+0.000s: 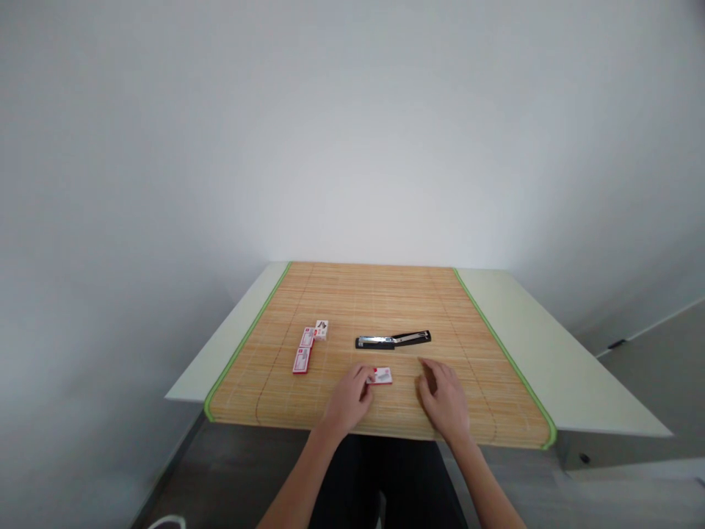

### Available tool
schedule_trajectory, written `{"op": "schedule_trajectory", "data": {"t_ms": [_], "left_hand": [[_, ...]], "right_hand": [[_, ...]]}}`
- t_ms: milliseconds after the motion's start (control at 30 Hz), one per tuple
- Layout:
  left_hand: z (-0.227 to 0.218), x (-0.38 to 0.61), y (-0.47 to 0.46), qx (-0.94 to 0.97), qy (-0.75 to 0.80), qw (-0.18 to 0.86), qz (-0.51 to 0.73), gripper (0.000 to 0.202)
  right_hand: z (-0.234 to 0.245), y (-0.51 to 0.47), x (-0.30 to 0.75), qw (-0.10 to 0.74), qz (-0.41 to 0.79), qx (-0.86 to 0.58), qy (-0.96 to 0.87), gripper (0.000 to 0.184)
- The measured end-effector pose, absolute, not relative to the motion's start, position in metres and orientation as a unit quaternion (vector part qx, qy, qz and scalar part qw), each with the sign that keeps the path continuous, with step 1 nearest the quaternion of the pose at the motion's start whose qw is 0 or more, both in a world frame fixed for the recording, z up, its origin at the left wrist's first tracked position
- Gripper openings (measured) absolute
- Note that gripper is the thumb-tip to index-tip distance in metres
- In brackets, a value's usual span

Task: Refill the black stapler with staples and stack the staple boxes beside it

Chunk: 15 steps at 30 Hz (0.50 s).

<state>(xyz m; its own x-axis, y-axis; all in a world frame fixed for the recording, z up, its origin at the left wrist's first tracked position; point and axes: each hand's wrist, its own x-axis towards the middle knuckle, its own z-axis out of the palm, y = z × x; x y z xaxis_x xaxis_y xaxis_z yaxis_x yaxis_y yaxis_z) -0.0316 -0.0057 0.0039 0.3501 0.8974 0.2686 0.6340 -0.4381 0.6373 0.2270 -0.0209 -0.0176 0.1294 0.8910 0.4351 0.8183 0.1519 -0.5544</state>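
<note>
Four small rectangular boxes (301,360), contents hidden, on a tan slatted mat with green edging (374,294).
Left hand (349,397): fingers on the left end of one flat red-and-white box (383,376); whether clamped cannot be told. Right hand (447,400): fingers apart, right of that box. Two more red-and-white boxes (307,337) lie end to end at left, a white box with dark print (322,328) just beside the farther one. A black stapler with silver magazine (377,343) lies opened beyond the hands.
</note>
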Motion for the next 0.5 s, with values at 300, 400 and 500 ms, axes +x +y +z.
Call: {"op": "schedule_trajectory", "data": {"t_ms": [300, 400, 500], "left_hand": [[0.008, -0.043, 0.007, 0.780, 0.493, 0.228, 0.312, 0.053], [0.004, -0.048, 0.011, 0.787, 0.473, 0.244, 0.313, 0.035], [-0.001, -0.050, 0.016, 0.784, 0.457, 0.265, 0.325, 0.032]], "right_hand": [[-0.009, -0.022, 0.221, 0.310, 0.081, -0.576, -0.752, 0.025], [-0.010, -0.019, 0.212, 0.310, 0.094, -0.563, -0.760, 0.022], [-0.014, -0.016, 0.207, 0.320, 0.112, -0.557, -0.758, 0.021]]}}
